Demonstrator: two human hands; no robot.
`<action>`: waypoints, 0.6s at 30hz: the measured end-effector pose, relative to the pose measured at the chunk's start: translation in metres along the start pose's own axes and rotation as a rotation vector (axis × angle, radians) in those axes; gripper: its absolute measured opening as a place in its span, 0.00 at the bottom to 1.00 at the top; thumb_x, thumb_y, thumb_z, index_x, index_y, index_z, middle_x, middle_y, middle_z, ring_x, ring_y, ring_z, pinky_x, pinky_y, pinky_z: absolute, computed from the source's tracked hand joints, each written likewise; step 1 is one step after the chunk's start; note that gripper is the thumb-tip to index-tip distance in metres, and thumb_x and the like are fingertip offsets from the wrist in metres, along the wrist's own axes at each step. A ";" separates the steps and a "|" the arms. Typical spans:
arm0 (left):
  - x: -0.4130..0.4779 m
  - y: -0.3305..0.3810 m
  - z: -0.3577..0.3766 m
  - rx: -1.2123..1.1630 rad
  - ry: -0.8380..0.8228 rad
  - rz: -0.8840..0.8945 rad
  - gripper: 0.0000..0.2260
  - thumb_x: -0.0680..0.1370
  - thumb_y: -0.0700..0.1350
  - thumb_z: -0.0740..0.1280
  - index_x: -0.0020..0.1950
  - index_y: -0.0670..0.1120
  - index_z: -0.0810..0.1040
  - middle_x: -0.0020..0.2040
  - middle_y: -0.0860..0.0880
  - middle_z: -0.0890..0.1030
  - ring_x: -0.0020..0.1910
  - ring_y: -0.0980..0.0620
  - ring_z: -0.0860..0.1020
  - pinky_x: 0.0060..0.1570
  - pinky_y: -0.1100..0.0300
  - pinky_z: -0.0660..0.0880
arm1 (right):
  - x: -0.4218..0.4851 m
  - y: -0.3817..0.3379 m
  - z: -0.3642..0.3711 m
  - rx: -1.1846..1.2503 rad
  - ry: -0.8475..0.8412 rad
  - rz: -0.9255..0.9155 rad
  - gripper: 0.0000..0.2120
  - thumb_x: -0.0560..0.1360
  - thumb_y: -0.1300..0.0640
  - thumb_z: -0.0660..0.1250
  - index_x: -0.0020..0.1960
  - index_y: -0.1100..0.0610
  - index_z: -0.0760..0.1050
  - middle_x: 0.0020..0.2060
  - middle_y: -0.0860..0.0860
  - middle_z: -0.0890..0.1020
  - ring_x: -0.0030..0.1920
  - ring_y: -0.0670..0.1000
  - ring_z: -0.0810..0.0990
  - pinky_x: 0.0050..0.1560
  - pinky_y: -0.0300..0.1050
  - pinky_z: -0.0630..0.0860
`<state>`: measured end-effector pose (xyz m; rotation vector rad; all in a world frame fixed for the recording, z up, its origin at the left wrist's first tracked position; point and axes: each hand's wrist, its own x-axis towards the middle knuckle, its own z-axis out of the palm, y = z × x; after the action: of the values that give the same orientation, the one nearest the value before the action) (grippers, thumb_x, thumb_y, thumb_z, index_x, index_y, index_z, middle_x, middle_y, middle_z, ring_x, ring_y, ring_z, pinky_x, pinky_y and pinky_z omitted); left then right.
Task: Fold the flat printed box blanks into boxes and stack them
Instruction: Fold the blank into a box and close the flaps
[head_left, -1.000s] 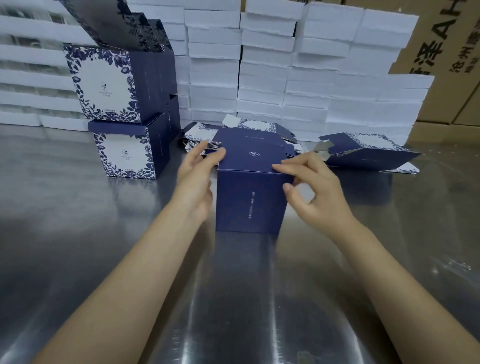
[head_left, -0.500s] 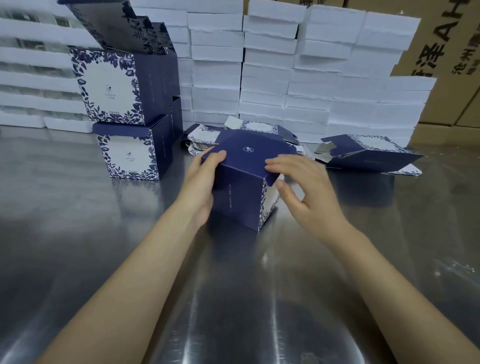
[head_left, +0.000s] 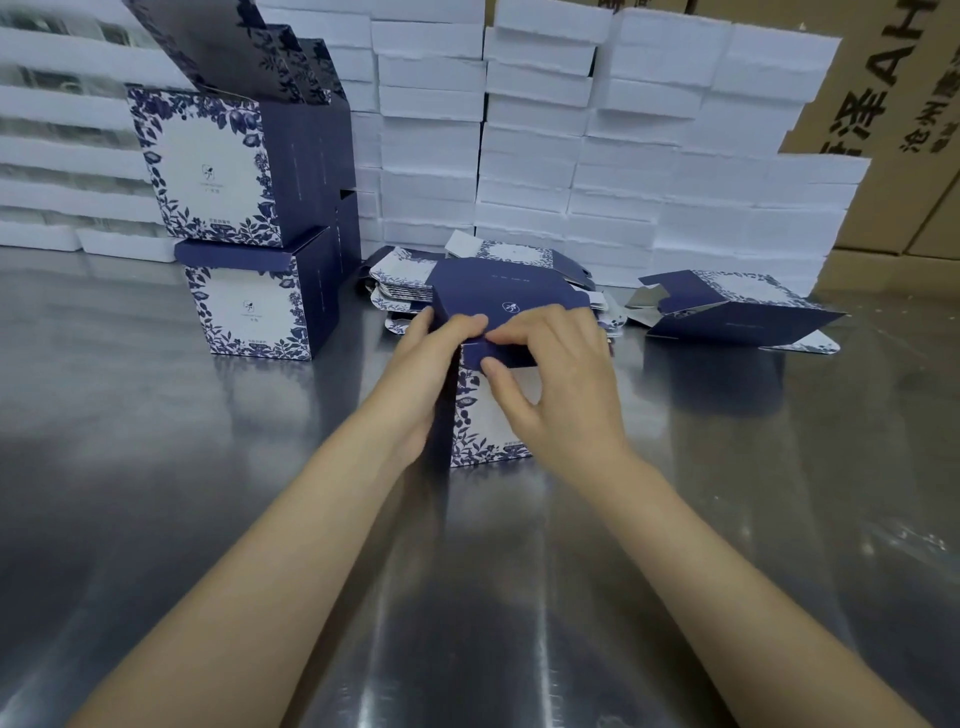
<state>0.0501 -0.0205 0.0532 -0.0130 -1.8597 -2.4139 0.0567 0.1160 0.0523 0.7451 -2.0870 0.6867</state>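
A navy box with a white floral front (head_left: 483, 421) stands on the steel table (head_left: 156, 467) in the middle. My left hand (head_left: 421, 374) grips its left side, thumb on the lid. My right hand (head_left: 556, 379) pinches the lid's front tuck flap between thumb and fingers. Behind the box lies a pile of flat printed blanks (head_left: 415, 280). Two folded boxes are stacked at the left, the lower one (head_left: 254, 306) closed, the upper one (head_left: 208, 166) with its lid open. A half-opened blank (head_left: 727, 312) lies at the right.
White foam trays (head_left: 571, 156) are stacked in a wall along the back of the table. Brown cartons (head_left: 893, 130) with printed characters stand at the far right. Bare steel surface stretches in front of and beside my arms.
The box was turned from its plain navy side to its floral front facing me. My right hand moved from the box's right edge onto the lid's front flap.
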 end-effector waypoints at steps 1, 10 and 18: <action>0.001 0.001 -0.001 0.012 -0.004 0.015 0.07 0.76 0.47 0.69 0.52 0.54 0.75 0.42 0.63 0.83 0.42 0.70 0.79 0.37 0.75 0.72 | 0.001 -0.001 -0.001 -0.013 0.010 0.004 0.10 0.77 0.54 0.63 0.49 0.59 0.80 0.46 0.53 0.80 0.46 0.58 0.75 0.47 0.55 0.70; -0.004 0.007 0.002 0.096 0.033 0.027 0.05 0.76 0.46 0.68 0.51 0.50 0.78 0.44 0.57 0.84 0.38 0.66 0.80 0.34 0.67 0.73 | 0.010 0.008 0.002 -0.101 0.104 -0.020 0.09 0.77 0.60 0.62 0.44 0.56 0.80 0.41 0.51 0.79 0.43 0.56 0.75 0.46 0.49 0.66; 0.000 0.005 0.002 0.113 0.079 -0.013 0.02 0.76 0.48 0.65 0.46 0.53 0.77 0.38 0.60 0.82 0.31 0.66 0.78 0.29 0.71 0.71 | -0.001 0.076 -0.023 -0.165 0.144 0.110 0.08 0.75 0.58 0.62 0.40 0.57 0.78 0.43 0.52 0.78 0.46 0.56 0.73 0.46 0.47 0.62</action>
<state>0.0501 -0.0201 0.0582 0.1008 -1.9638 -2.2781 0.0153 0.1838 0.0472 0.4781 -2.0342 0.6001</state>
